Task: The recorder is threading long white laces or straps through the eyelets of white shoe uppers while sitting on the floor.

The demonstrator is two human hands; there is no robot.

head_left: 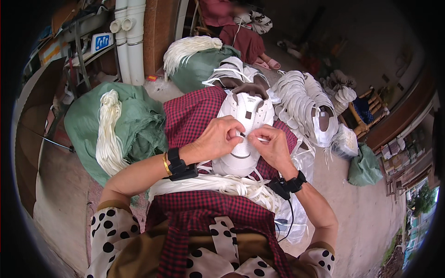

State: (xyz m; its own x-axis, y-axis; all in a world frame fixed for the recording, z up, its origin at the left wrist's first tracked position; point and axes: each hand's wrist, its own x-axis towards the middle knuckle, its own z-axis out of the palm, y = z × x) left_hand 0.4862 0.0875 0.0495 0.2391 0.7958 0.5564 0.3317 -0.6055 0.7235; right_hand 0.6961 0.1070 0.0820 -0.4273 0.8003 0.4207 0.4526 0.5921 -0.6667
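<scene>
A white sneaker (239, 157) lies on my lap with its toe toward me and its brown-lined opening away from me. My left hand (221, 135) is closed in a pinch over the left side of the lacing area. On the other side, my right hand (272, 144) pinches a white shoelace (262, 139). Between the fingertips, which almost meet over the tongue, a short stretch of lace shows; a small dark bit is seen by the left fingertips. Below the toe, a thick bundle of white laces (211, 185) spreads across the red-and-black checked cloth (192, 113).
Green sacks (79, 123) stand at left and behind, topped with lace hanks (107, 129). A long row of nested white shoes (296, 99) runs along the right. More shoes (238, 69) lie beyond the sneaker. A seated person (241, 39) is at the back, near white pipes (134, 51).
</scene>
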